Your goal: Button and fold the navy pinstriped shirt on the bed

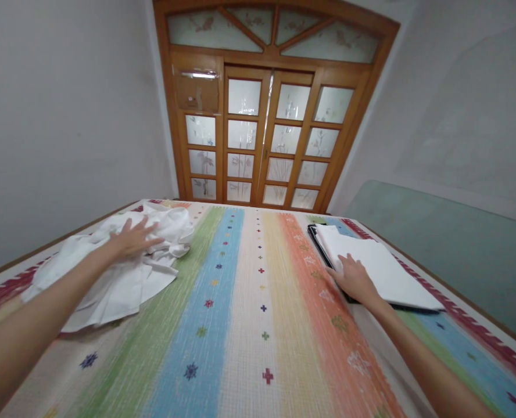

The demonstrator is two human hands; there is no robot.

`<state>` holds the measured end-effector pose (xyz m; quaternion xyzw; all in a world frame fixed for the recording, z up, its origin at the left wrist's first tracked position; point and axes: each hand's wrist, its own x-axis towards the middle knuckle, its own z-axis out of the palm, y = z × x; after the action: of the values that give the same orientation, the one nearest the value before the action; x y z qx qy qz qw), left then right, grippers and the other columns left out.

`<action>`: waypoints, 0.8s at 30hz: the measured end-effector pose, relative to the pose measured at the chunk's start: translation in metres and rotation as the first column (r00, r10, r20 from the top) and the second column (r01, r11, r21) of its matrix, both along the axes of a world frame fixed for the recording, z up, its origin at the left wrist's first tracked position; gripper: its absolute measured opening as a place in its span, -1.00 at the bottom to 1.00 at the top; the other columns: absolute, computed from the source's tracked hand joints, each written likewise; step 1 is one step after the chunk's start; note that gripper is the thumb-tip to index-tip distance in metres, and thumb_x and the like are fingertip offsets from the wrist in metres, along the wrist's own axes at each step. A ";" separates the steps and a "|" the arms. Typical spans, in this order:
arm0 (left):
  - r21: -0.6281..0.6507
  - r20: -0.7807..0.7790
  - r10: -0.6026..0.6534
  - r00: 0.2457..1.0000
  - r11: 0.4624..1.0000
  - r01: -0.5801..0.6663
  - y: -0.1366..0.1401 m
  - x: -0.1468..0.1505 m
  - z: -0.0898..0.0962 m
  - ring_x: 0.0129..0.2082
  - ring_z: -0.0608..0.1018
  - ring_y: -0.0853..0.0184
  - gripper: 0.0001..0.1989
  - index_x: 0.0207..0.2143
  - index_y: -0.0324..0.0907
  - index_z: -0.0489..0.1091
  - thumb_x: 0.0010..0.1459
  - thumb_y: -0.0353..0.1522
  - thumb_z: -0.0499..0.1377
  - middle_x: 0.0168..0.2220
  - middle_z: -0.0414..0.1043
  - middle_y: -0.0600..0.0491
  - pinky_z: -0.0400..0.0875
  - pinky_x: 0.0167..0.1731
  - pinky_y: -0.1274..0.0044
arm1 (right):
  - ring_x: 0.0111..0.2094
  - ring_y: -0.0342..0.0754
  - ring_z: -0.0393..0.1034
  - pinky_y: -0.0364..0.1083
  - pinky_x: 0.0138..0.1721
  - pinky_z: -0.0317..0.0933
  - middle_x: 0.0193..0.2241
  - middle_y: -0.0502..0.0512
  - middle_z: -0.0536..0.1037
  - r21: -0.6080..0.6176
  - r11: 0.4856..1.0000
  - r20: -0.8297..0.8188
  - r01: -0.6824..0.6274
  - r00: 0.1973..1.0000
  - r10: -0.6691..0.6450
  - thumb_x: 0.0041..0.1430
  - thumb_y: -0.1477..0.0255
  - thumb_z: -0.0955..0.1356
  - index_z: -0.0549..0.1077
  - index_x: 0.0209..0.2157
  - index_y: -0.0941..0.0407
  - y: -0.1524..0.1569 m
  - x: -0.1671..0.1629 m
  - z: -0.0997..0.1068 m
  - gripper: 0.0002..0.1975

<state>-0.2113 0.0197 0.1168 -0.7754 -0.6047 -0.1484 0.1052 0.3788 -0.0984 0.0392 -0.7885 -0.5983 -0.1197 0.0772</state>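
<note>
On the left, a crumpled heap of white cloth (110,296) lies on the striped bed cover (236,325). My left hand (136,237) rests on top of that heap, its fingers spread. At the right, a flat folded white cloth (384,270) lies over a folded black cloth (321,244), whose edge shows along the left and near sides. My right hand (353,276) is at the left edge of this stack with fingers apart, touching the white cloth; its thumb is near the black edge.
Behind the bed's far end stand wooden doors with glass panes (264,151). A pale green panel (450,244) runs along the bed's right side. Plain walls (66,104) rise on both sides.
</note>
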 end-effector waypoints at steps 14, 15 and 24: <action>0.165 0.051 0.096 0.994 0.981 -0.103 -0.017 0.044 -0.036 0.21 0.20 -0.16 -0.54 0.08 -0.41 0.21 0.17 -0.34 0.00 0.14 0.28 -0.32 0.04 0.11 -0.04 | -0.13 0.18 0.47 -0.04 -0.25 0.19 -0.18 0.40 0.56 -0.184 0.974 0.072 0.131 0.990 -0.119 0.19 0.47 0.19 0.47 -0.10 0.24 0.003 0.035 0.013 -0.67; 0.250 0.095 0.079 0.992 0.963 -0.101 -0.017 0.048 -0.031 0.21 0.21 -0.11 -0.52 0.12 -0.42 0.16 0.18 -0.35 -0.02 0.16 0.23 -0.34 0.08 0.12 0.04 | -0.14 0.19 0.47 -0.04 -0.26 0.19 -0.19 0.40 0.56 -0.185 0.975 0.080 0.125 0.990 -0.112 0.19 0.46 0.19 0.47 -0.11 0.24 0.003 0.034 0.013 -0.67; 0.070 -0.103 -0.126 0.987 0.989 0.133 0.026 0.072 -0.036 0.28 0.15 0.01 -0.55 0.10 -0.27 0.32 0.27 -0.29 -0.11 0.21 0.23 -0.24 0.02 0.20 0.12 | -0.24 0.15 0.50 -0.05 -0.28 0.20 -0.30 0.38 0.57 -0.157 0.984 0.098 0.082 0.993 -0.067 0.25 0.52 0.16 0.42 -0.11 0.26 -0.007 0.026 0.008 -0.72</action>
<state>-0.1390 0.0454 0.0806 -0.8148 -0.5409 -0.1397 0.1550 0.4052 -0.1055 0.0472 -0.8076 -0.5791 -0.1100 -0.0191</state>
